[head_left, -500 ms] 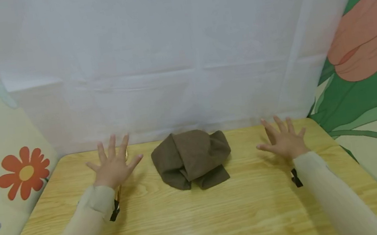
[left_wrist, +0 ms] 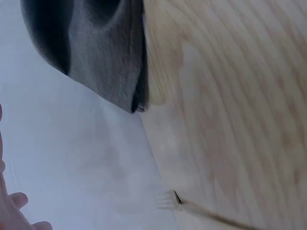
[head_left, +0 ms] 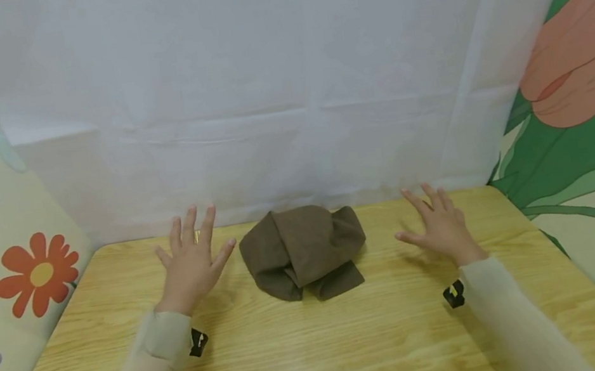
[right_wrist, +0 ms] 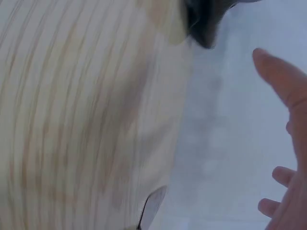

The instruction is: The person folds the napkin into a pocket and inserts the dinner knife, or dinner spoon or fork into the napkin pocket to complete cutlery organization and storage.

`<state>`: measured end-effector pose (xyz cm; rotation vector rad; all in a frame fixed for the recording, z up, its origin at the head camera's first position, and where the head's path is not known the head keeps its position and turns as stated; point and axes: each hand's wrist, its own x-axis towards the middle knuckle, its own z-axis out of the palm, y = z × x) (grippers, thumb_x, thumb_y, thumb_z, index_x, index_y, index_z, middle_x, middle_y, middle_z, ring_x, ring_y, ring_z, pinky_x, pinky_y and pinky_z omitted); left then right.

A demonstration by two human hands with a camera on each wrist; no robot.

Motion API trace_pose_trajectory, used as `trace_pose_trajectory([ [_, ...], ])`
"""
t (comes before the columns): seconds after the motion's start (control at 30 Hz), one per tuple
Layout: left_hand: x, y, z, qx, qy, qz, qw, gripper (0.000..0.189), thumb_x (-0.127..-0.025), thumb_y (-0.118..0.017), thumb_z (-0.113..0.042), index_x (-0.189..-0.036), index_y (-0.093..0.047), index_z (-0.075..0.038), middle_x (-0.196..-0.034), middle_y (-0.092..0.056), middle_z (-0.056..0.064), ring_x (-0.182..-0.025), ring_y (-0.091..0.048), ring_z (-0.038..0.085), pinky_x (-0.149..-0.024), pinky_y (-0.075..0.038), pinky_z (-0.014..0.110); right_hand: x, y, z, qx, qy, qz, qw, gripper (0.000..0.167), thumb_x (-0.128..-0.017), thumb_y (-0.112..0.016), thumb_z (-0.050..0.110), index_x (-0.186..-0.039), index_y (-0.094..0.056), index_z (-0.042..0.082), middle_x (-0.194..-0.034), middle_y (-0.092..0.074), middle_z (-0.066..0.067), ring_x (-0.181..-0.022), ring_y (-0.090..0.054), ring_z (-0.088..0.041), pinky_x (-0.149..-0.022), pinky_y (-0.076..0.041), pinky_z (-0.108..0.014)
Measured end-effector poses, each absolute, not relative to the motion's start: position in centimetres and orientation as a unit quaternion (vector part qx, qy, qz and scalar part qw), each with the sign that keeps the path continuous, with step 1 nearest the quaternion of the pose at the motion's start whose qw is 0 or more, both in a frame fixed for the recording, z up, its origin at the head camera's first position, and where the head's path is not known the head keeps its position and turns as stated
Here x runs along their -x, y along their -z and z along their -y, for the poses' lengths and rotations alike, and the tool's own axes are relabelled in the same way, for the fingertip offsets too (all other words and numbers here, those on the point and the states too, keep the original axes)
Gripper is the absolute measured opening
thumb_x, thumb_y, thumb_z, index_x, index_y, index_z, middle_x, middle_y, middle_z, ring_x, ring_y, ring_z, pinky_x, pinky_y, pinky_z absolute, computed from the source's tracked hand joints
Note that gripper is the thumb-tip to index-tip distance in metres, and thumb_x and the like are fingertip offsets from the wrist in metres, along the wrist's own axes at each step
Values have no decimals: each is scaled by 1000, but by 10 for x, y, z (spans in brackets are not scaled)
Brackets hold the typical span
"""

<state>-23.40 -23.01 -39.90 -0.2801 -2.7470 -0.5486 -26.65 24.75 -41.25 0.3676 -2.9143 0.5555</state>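
Note:
A crumpled brown cloth (head_left: 307, 248) lies in a folded heap near the back of the table, between the two hands. To its left hovers my left hand (head_left: 189, 269), fingers spread, holding nothing. On the right my right hand (head_left: 442, 228) is likewise spread and bare, its thumb toward the cloth. A fork (left_wrist: 175, 201) with a slim handle lies on the table by the left hand; in the head view that hand hides most of it. In the right wrist view a knife-like metal blade (right_wrist: 152, 206) shows near the table's back edge, hidden behind the right hand from above.
The wooden table (head_left: 322, 348) ends at a white cloth backdrop (head_left: 237, 92). Walls with printed flowers (head_left: 42, 275) stand at both sides. A small black wrist camera (head_left: 198, 342) sits below the left sleeve, another camera (head_left: 454, 294) below the right.
Both hands have moved a little inward, closer to the cloth, the left one rightward and the right one leftward. The cloth has stayed put.

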Motion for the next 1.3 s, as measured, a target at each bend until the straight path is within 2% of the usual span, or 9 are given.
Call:
trace_pose_trajectory([
  [0.2, 227, 401, 213, 122, 244, 935, 225, 69, -106, -50, -44, -163, -21, -17, -164, -16, 24, -148, -10, 54, -102, -8, 86, 259, 413, -230, -132, -250, 955, 95, 91, -91, -77, 40, -161, -25, 15, -166, -8, -24, -148, -12, -53, -105, -19, -82],
  [0.37, 224, 406, 204, 138, 279, 912, 268, 59, -105, -56, -26, -157, -35, -8, -159, -26, 28, -145, -20, 55, -109, -16, 78, 254, 412, -215, -133, -297, 942, 85, 86, -92, -77, 33, -160, -27, 15, -165, -10, -24, -148, -13, -52, -105, -30, -76],
  [0.57, 224, 411, 191, 151, 310, 885, 313, 45, -99, -63, -6, -142, -54, 2, -148, -44, 29, -132, -42, 53, -106, -33, 70, 249, 410, -191, -131, -371, 916, 79, 75, -92, -77, 18, -155, -37, 8, -156, -24, -28, -143, -27, -49, -108, -35, -67],
  [0.67, 224, 414, 186, 155, 308, 885, 313, 39, -96, -63, -1, -134, -60, 4, -139, -53, 29, -126, -49, 51, -105, -38, 65, 248, 411, -179, -133, -402, 904, 63, 71, -92, -76, 16, -153, -41, 6, -151, -32, -27, -137, -36, -47, -106, -39, -64],
  [0.8, 220, 417, 182, 150, 308, 898, 277, 35, -95, -64, 0, -130, -64, 5, -133, -59, 28, -121, -54, 50, -102, -43, 63, 246, 416, -163, -136, -436, 888, 43, 68, -92, -76, 16, -151, -43, 6, -148, -38, -25, -132, -43, -48, -100, -46, -61],
  [1.03, 214, 420, 179, 139, 338, 910, 198, 35, -98, -63, -4, -132, -62, 3, -131, -60, 26, -122, -54, 46, -103, -44, 60, 243, 429, -144, -129, -485, 864, 43, 54, -92, -76, 11, -141, -55, 4, -142, -46, -23, -130, -48, -45, -99, -49, -57],
  [1.13, 213, 424, 178, 127, 373, 906, 157, 35, -100, -60, -4, -134, -60, 4, -133, -58, 28, -124, -53, 46, -99, -47, 60, 243, 434, -139, -126, -494, 859, 45, 52, -92, -75, 10, -140, -56, 3, -144, -47, -24, -132, -47, -45, -101, -48, -57],
  [1.3, 213, 427, 175, 57, 485, 871, 51, 38, -102, -55, -6, -139, -54, 5, -143, -50, 30, -130, -49, 49, -100, -49, 56, 244, 438, -134, -93, -527, 844, 39, 50, -93, -72, 9, -140, -56, 2, -149, -44, -25, -136, -42, -48, -108, -41, -60],
])
